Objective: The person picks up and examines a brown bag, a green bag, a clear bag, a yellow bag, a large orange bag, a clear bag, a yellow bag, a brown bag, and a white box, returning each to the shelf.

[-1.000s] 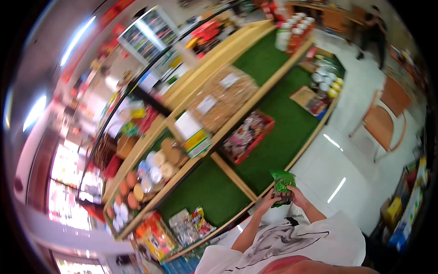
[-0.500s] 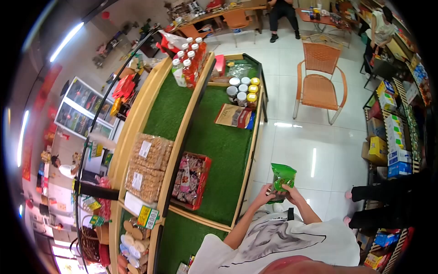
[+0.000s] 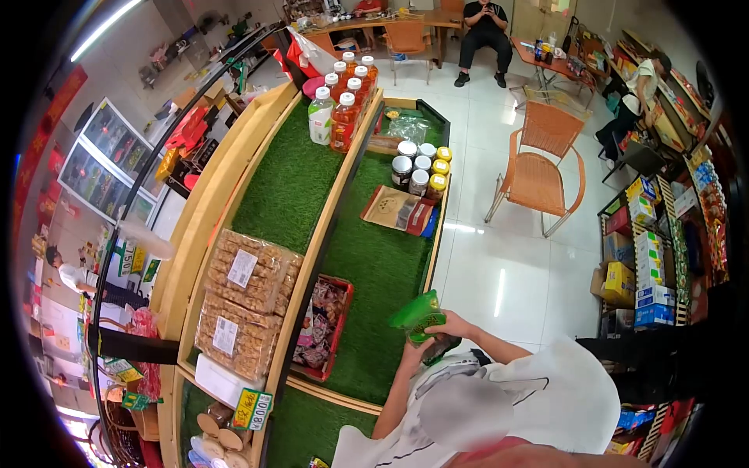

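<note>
A green plastic snack bag [image 3: 417, 313] is held in front of my body, over the near edge of the green-lined display shelf. My left hand [image 3: 417, 350] grips its lower part from the left. My right hand [image 3: 454, 324] is closed on its right side. The bag tilts to the left, and its lower end is partly hidden by my fingers. Nearest on the shelf are a red box of wrapped sweets [image 3: 326, 327], a flat brown snack pouch [image 3: 399, 209] and a cluster of jars [image 3: 420, 173].
Packs of brown pastries [image 3: 248, 269] and several bottles [image 3: 343, 117] stand on the upper shelf to the left. An orange wicker chair [image 3: 538, 175] is on the tiled floor. Stocked racks [image 3: 649, 257] line the right. A seated person [image 3: 487, 35] and other people are farther off.
Both hands have moved left with the green bag, from above the floor to the shelf edge. The bag has gone from upright to tilted left. My view has shifted.
</note>
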Available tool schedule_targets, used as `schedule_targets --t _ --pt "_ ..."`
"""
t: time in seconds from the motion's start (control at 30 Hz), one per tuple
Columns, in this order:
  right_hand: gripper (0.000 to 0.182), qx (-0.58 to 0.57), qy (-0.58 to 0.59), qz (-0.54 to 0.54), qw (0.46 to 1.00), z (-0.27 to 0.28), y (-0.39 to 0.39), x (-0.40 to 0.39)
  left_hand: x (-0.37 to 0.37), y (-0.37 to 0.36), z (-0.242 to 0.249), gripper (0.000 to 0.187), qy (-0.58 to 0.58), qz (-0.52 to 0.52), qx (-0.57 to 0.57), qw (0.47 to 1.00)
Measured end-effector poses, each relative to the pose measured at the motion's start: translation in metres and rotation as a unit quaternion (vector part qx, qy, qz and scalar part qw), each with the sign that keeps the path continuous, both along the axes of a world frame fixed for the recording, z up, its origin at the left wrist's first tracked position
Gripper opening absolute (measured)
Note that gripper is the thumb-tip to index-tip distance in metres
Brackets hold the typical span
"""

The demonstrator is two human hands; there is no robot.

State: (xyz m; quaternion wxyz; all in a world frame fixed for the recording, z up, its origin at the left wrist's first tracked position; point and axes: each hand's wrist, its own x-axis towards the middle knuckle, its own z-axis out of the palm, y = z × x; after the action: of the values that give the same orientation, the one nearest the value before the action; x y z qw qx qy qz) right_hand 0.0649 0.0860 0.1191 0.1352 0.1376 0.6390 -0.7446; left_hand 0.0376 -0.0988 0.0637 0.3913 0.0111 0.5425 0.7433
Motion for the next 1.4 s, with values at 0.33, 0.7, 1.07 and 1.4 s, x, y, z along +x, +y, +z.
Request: schedule_targets --t 0.33,0.7,1.07,1.4 --pt "0.041 0.093 -0.018 0.061 0.994 -0.040 -0.006 -0.078 -0.041 -0.009 -0.020 0.051 -0.085 0.118 -0.034 0.989" --pt "0.049 0.105 0.022 0.101 0.989 -0.139 0.051 -0.175 -0.122 0.060 -0.053 0.053 -0.213 0.237 0.001 0.948" --pt "0.060 0.270 0.088 0.114 0.952 -0.197 0.112 -0.316 -0.250 0.128 -0.130 0.041 -0.222 0.262 -0.195 0.919" --pt "0.057 0.435 0.041 0.215 0.873 -0.215 0.161 -0.255 -0.183 0.152 -0.206 0.076 -0.119 0.142 -0.242 0.953"
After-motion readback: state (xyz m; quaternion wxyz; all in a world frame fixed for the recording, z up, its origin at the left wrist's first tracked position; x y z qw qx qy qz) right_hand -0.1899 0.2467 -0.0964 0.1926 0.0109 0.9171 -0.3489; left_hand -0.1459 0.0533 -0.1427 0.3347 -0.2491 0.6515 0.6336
